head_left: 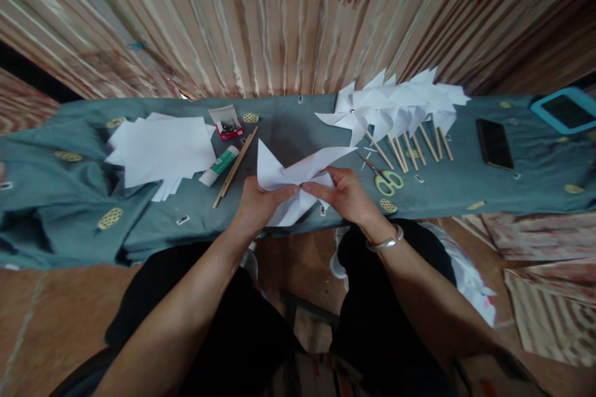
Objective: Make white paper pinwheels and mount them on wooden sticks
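Observation:
A white paper pinwheel is held in front of me over the near edge of the cloth-covered table. My left hand grips its left side, thumb pressed near the middle. From the other side my right hand pinches it, the thumb also meeting the centre. The folded blades spread up and down around my fingers. Whether a pin sits under the thumbs I cannot tell. Left of the pinwheel lie wooden sticks, a glue stick and an open small red-and-white box.
White paper sheets are stacked on the left. A row of pinwheels on sticks lies at the back right, with green-handled scissors before it. A black phone and a blue-framed device lie farther right. A curtain hangs behind.

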`<action>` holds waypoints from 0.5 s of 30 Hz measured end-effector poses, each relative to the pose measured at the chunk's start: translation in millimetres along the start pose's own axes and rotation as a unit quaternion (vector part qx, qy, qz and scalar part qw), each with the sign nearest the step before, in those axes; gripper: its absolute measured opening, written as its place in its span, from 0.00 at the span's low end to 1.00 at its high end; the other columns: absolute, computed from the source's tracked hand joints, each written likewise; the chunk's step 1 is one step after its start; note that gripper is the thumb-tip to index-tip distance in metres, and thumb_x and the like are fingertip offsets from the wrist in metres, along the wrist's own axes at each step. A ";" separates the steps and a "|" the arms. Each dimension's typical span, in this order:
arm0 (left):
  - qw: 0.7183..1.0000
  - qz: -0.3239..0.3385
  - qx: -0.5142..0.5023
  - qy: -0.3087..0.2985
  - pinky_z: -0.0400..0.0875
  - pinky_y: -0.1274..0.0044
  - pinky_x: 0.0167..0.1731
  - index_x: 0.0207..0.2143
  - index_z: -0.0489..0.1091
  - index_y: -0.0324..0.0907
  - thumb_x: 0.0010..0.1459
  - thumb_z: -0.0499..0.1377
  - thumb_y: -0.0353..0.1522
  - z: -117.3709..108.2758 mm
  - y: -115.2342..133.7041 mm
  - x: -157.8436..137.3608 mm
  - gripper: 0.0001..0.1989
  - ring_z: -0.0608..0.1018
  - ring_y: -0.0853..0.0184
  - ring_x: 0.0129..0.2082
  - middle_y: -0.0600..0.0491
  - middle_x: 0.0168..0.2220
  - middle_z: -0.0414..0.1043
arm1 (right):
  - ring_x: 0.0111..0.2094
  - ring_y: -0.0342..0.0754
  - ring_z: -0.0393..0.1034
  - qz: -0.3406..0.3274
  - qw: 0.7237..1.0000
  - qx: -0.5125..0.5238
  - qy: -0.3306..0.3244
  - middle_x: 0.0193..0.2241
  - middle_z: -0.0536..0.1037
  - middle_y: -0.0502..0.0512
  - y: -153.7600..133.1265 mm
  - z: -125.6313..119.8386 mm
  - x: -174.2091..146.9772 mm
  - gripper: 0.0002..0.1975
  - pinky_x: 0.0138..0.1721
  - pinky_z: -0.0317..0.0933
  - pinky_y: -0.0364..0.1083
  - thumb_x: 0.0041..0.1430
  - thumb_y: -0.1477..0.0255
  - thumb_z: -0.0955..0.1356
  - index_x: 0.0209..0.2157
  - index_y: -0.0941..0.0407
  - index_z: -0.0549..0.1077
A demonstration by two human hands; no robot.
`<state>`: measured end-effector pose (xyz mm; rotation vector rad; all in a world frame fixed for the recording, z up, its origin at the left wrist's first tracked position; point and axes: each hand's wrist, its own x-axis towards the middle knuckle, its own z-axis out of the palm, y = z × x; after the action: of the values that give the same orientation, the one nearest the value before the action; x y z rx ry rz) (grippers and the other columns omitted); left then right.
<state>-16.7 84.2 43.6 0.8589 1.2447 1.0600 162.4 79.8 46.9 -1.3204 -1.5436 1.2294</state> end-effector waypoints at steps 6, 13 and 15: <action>1.000 0.016 0.007 -0.005 0.76 0.71 0.33 0.26 0.80 0.39 0.31 0.74 0.34 1.0 1.3 -2.7 0.16 0.80 0.59 0.29 0.50 0.28 0.81 | 0.28 0.46 0.70 -0.014 1.000 0.003 0.004 0.28 0.80 0.52 -2.1 0.2 -2.0 0.20 0.29 0.65 0.44 0.50 0.54 0.74 0.34 0.57 0.78; 0.999 0.024 0.012 -0.018 0.76 0.72 0.32 0.24 0.80 0.41 0.33 0.73 0.32 2.6 0.5 -4.0 0.10 0.80 0.60 0.27 0.51 0.26 0.81 | 0.30 0.48 0.75 -0.028 0.999 0.018 0.003 0.31 0.83 0.54 6.2 0.8 -3.6 0.15 0.33 0.69 0.46 0.52 0.59 0.74 0.35 0.56 0.80; 0.999 0.030 0.013 -0.023 0.76 0.72 0.33 0.25 0.81 0.41 0.33 0.73 0.33 1.3 -1.8 -4.1 0.11 0.81 0.60 0.28 0.51 0.28 0.81 | 0.30 0.49 0.75 -0.031 0.999 0.014 0.010 0.30 0.83 0.54 8.9 1.9 -4.4 0.14 0.33 0.70 0.47 0.52 0.59 0.74 0.34 0.56 0.80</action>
<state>-15.2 79.8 43.4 0.9410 1.2035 1.0677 163.8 75.2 38.0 -1.2542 -1.5354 1.1918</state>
